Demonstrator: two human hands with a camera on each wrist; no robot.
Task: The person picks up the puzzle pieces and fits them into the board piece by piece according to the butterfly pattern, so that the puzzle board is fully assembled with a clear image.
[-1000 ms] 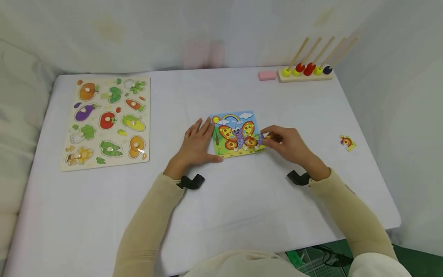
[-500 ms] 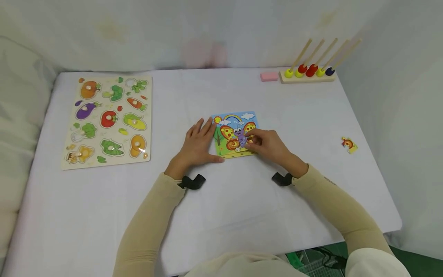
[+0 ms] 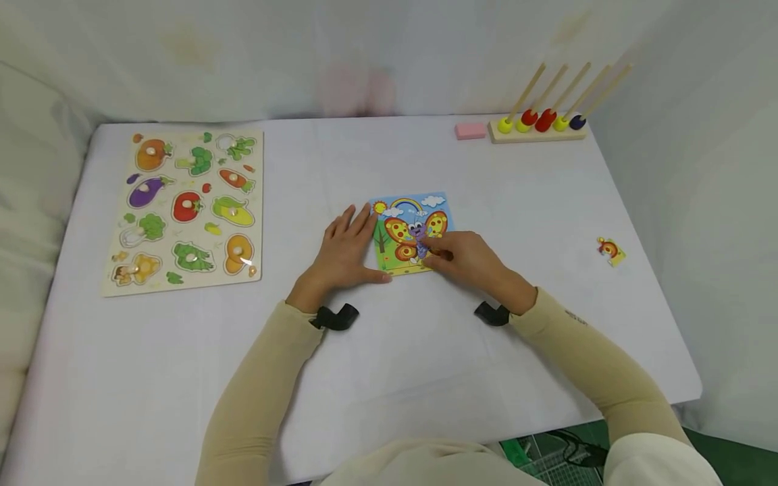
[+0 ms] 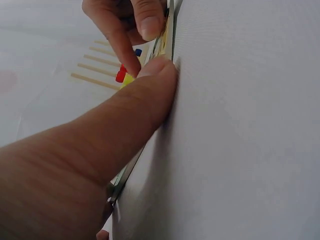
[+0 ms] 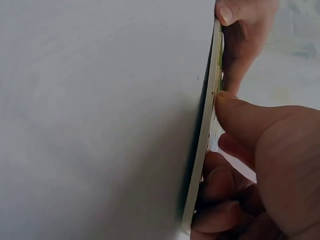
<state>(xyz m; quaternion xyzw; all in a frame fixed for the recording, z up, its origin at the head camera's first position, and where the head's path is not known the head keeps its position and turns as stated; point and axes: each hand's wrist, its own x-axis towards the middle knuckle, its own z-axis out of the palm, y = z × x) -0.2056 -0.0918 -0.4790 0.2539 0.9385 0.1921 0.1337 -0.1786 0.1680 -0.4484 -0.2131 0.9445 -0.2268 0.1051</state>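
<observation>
A small butterfly jigsaw puzzle (image 3: 398,233) lies mid-table in the head view. My left hand (image 3: 345,250) rests along its left side with fingers spread and the thumb at the lower edge. Over the puzzle's lower right part, my right hand (image 3: 471,262) pinches a puzzle piece (image 3: 421,250) with purple body artwork between thumb and index finger, down at the board's surface. The fingers hide much of that piece and the lower right wing area. In the right wrist view the thumb (image 5: 240,112) sits right at the board's edge (image 5: 202,150).
One loose puzzle piece (image 3: 610,251) lies far right. A wooden vegetable peg puzzle (image 3: 209,233) occupies the left side. At the back right stand a pink block (image 3: 471,131) and a bead rack (image 3: 537,135) with upright sticks. The table's right edge runs beyond the loose piece.
My right hand has carried the purple-bodied piece leftward from the puzzle's right edge onto its lower middle. My left hand has stayed at the left side.
</observation>
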